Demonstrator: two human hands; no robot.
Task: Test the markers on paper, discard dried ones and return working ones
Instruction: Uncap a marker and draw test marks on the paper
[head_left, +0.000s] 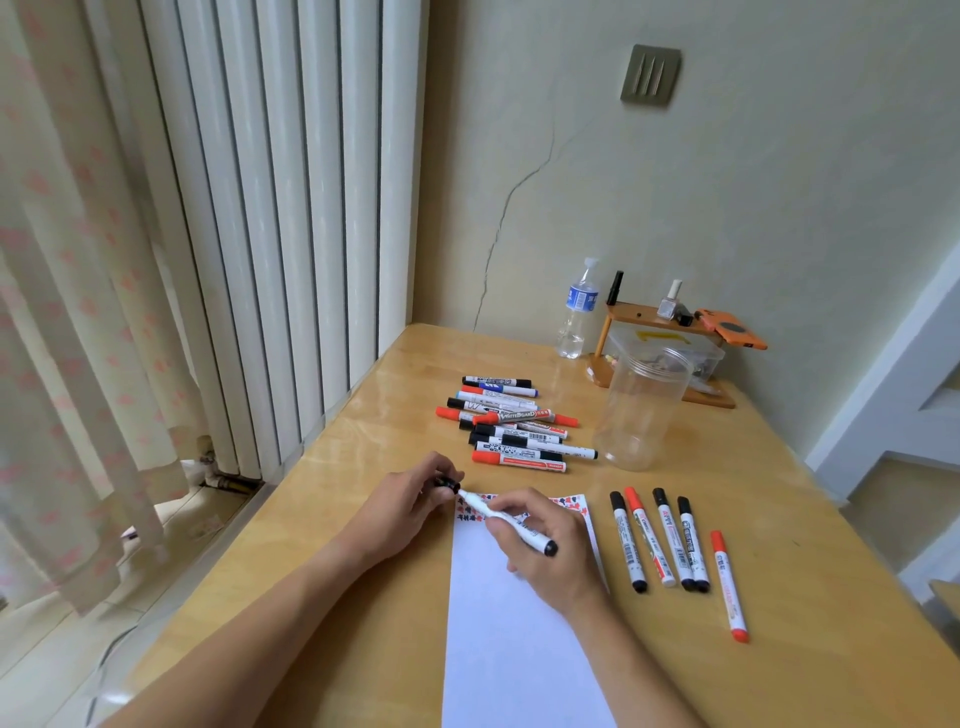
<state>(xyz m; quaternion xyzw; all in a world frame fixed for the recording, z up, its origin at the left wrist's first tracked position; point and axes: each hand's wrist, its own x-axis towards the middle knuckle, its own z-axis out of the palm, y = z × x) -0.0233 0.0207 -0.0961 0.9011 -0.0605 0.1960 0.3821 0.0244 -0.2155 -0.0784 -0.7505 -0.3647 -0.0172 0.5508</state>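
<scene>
Wooden table (363, 467): paper (519, 649), marker pile (511, 423), 5 markers (670, 545), jar (641, 410), bottle (575, 312), rack (670, 358).

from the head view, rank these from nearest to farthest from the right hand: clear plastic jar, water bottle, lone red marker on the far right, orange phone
Measured from the right hand:
1. Lone red marker, lying on the table to the hand's right.
2. Clear plastic jar, standing beyond the hand, past the row of markers.
3. Water bottle, at the back by the wall.
4. Orange phone, on the wooden shelf in the back right.
</scene>
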